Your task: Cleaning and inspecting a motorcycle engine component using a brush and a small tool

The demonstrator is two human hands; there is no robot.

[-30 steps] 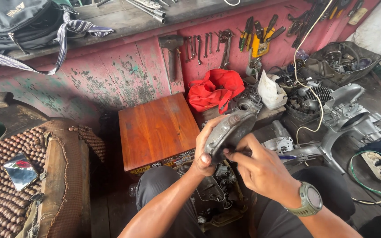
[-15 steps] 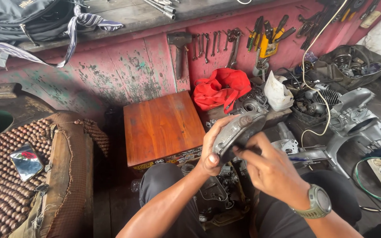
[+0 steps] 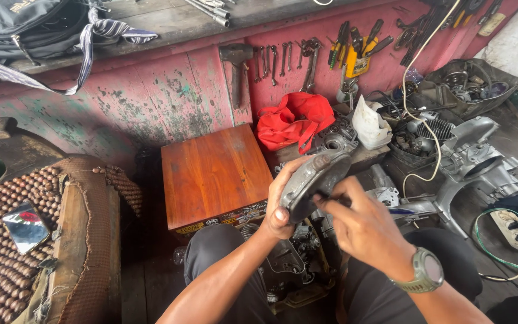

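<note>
The left hand (image 3: pixel 280 204) grips a rounded, dull grey metal cover (image 3: pixel 310 183); the right hand (image 3: pixel 364 231) pinches a thin tool against it, above a smooth wooden box (image 3: pixel 214 174).

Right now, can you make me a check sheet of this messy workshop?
Surface: wooden box sits beside the knees, top bare.
Job's things: grey metal cover, held tilted over an engine.
Clutter: red bag, white jug, engine parts.
Grippers: left hand grips the cover; right hand pinches a thin dark tool against it.
Cables: white cord; green wires at a power strip.
Surroundings: tools on a red wall, backpack above, beaded seat.
</note>
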